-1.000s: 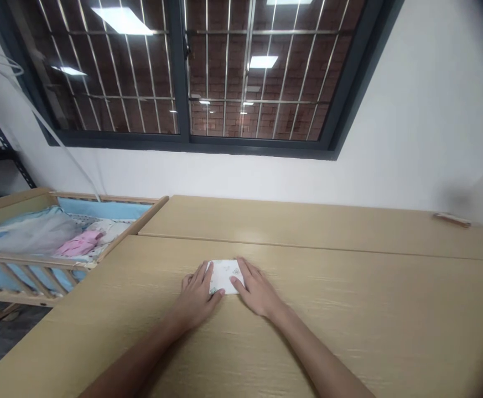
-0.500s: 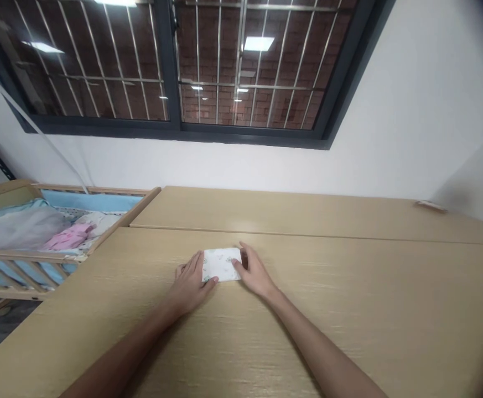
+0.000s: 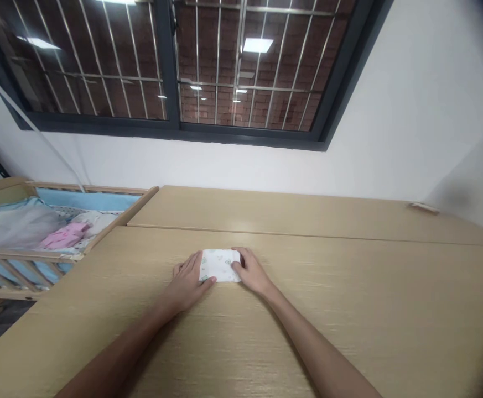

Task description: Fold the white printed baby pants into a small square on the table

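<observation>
On the near half of the wooden table [image 3: 349,309], right at the middle, sits a small white folded cloth [image 3: 219,265] with a faint printed pattern, and both hands are on it. Its long axis runs side to side across the view, parallel to the seam between the two tabletops, so each hand meets a short end. The left hand [image 3: 187,282] lies flat and spread on the table at the cloth's left end, thumb tucked along the near edge, fingers resting at that side. The right hand [image 3: 253,272] comes in from the other end, fingers curled loosely against the right edge; whether the fingertips are pinching a layer or only pressing on it is hard to say at this size. Neither hand has lifted the cloth: it lies flat on the wood, bracketed between them, showing in the gap. Both hands are equally close, each touching its own end. Off to the left, beside the table, stands a wooden crib [image 3: 29,260] with blue lining and a pink garment [image 3: 61,237] inside. A small flat object [image 3: 422,208] lies far back at the right, well apart.
</observation>
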`<action>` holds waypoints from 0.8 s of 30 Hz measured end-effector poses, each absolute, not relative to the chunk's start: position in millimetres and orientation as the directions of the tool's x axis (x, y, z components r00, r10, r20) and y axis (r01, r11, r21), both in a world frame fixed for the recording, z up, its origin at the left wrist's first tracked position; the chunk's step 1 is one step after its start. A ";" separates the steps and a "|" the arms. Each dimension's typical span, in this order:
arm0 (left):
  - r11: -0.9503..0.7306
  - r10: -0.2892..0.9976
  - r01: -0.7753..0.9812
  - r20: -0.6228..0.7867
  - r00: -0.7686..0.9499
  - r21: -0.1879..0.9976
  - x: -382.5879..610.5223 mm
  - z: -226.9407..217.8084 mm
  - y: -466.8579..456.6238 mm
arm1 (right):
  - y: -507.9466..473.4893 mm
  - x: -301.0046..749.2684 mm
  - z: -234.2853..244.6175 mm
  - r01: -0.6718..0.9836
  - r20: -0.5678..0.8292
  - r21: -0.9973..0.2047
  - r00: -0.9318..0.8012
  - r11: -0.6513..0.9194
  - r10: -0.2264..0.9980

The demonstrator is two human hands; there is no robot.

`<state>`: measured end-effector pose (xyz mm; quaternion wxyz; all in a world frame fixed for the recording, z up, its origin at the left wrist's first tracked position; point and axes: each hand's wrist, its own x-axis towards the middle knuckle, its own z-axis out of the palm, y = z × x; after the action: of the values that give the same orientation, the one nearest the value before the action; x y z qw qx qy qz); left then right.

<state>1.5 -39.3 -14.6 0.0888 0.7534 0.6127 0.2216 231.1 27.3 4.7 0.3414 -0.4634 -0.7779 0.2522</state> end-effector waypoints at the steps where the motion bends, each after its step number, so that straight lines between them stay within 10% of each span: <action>1: -0.235 0.962 0.882 0.227 0.151 0.409 1.4 -13.9 -39.3 | 27.0 231.3 5.2 0.554 0.294 -0.704 -0.343 0.445 0.892; 14: -0.265 0.955 0.867 0.238 0.176 0.422 -9.1 -3.7 -36.2 | 20.6 230.2 9.8 0.618 0.395 -0.596 -0.331 0.513 0.857; 24: -0.435 0.865 0.861 0.390 0.316 0.265 -17.0 -3.8 -30.0 | 13.7 247.1 32.7 0.522 0.297 -0.429 -0.689 0.738 0.661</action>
<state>-17.0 -30.0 -3.8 0.0038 0.8113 0.5317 0.2431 247.1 13.7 32.7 0.2208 -0.3264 -0.9055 0.1572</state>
